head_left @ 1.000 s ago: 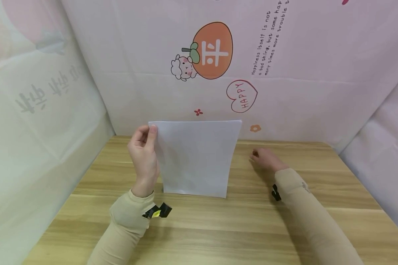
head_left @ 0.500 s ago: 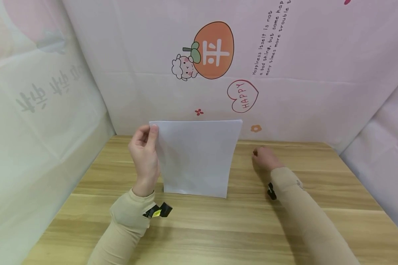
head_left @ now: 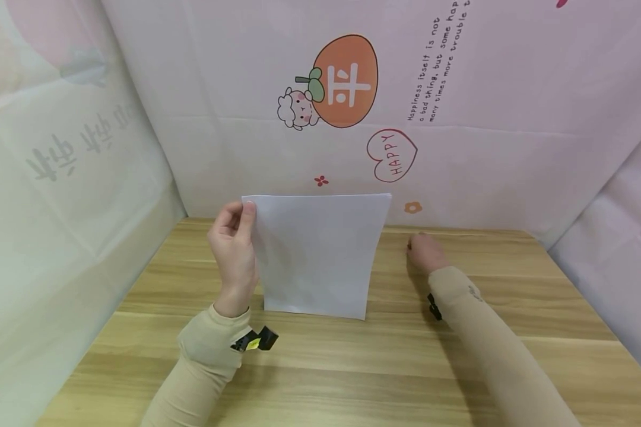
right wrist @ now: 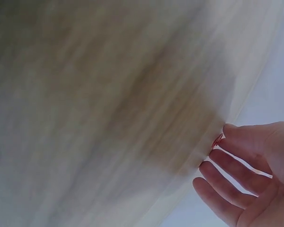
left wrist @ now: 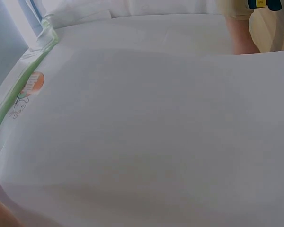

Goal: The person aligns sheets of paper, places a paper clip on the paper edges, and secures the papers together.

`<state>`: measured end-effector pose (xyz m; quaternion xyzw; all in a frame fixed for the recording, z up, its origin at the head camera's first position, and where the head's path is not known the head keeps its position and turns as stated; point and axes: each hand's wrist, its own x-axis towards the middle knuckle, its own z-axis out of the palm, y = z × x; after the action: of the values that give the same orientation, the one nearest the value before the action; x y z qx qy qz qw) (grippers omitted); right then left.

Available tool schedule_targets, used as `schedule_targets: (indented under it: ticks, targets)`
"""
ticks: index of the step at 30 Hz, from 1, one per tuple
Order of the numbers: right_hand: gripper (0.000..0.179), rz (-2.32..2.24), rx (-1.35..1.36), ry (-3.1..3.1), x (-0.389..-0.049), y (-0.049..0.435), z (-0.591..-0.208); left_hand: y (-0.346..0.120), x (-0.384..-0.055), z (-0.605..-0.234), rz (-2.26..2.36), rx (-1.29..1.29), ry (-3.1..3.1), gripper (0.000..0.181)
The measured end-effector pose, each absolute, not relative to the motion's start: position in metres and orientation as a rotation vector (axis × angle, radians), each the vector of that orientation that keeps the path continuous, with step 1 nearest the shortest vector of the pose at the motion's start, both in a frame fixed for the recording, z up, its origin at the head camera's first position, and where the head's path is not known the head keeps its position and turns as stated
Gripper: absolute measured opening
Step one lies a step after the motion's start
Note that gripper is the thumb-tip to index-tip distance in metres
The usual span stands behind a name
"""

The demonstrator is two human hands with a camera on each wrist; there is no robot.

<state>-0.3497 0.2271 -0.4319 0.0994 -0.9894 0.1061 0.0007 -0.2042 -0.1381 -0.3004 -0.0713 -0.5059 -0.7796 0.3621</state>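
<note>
In the head view my left hand (head_left: 234,252) pinches the upper left corner of white paper (head_left: 317,255), thumb on the near face. The paper stands nearly upright, its lower edge at the table; I cannot tell how many sheets there are. It fills most of the left wrist view. To its right, apart from it, my right hand (head_left: 427,253) is low over the back of the table. The right wrist view shows a small red wire paper clip (right wrist: 217,140) pinched between thumb and index finger, partly hidden, with the other fingers loosely bent.
The wood-grain table (head_left: 320,373) extends toward me. Behind it hangs a printed white cloth (head_left: 219,148), with more cloth at the left and right sides. A black wrist camera (head_left: 264,338) sits at the left wrist.
My right forearm has swung slightly left and the right hand has turned a little at the same spot. The left hand and paper are nearly still.
</note>
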Motion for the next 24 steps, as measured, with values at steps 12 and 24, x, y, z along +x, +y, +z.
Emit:
schedule_targets:
  ticks: [12, 24]
  targets:
    - [0.02, 0.32, 0.255, -3.099, -0.352, 0.227, -0.4335, -0.1386, -0.2033, -0.3008, -1.999, -0.182, -1.316, 0.008]
    - [0.014, 0.494, 0.182, -3.043, -0.3509, 0.2312, -0.4361, -0.1382, -0.2025, -0.3009, -1.993, -0.181, -1.321, 0.007]
